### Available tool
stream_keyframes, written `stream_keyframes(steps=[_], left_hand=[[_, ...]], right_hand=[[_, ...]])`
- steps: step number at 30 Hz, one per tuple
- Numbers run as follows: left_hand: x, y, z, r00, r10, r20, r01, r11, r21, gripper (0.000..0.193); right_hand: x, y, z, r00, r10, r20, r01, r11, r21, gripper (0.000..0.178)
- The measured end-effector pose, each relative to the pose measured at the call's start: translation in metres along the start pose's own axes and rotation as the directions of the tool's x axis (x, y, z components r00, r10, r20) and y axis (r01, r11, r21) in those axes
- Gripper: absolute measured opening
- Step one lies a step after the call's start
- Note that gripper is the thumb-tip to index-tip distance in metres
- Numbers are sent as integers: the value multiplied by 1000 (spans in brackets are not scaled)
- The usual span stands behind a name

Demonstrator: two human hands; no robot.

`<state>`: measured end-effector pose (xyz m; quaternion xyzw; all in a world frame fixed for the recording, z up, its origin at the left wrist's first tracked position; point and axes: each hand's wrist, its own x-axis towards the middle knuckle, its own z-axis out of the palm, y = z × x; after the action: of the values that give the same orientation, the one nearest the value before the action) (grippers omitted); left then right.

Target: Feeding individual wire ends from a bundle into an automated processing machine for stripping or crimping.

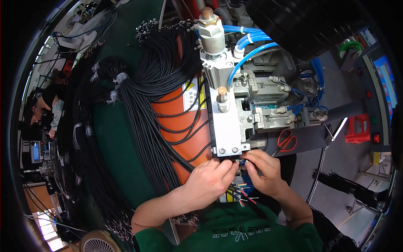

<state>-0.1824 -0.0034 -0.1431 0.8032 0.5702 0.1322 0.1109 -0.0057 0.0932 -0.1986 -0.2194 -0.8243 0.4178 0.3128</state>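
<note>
Close together at the near end of the metal press machine (226, 130), both my hands are closed in a pinch. My left hand (210, 179) grips a black cable, mostly hidden under its fingers. Between the fingertips show thin coloured wires (240, 160) at the cable's end. My right hand (264, 171) pinches at these wires from the right, its fingertips just below the machine's lower edge. Below the hands, stripped cable ends (242, 193) with red, white and other coloured cores fan out.
A big bundle of black cables (142, 113) lies across the orange surface (178, 130) and green table (111, 138) to the left. Red-handled scissors (286, 142) lie right of the machine. Blue air hoses (252, 38) run behind. A red stool (358, 129) and control screen (384, 80) stand farther right.
</note>
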Motion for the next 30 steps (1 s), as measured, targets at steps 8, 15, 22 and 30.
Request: stream_keyframes(steps=[8, 15, 22, 30], left_hand=[[0, -1, 1, 1000, 3, -19, -3, 1000, 10, 38], [-1, -2, 2, 999, 12, -37, -12, 1000, 6, 38], [3, -2, 0, 1000, -4, -7, 3, 1000, -27, 37], [5, -4, -3, 998, -29, 54, 33, 997, -69, 39]], right_hand=[[1, 1, 1, 995, 96, 32, -98, 993, 72, 13], [6, -4, 1, 993, 113, 30, -113, 994, -2, 7], [18, -17, -4, 993, 92, 71, -76, 977, -200, 7], [21, -15, -8, 989, 72, 132, -37, 967, -252, 6]])
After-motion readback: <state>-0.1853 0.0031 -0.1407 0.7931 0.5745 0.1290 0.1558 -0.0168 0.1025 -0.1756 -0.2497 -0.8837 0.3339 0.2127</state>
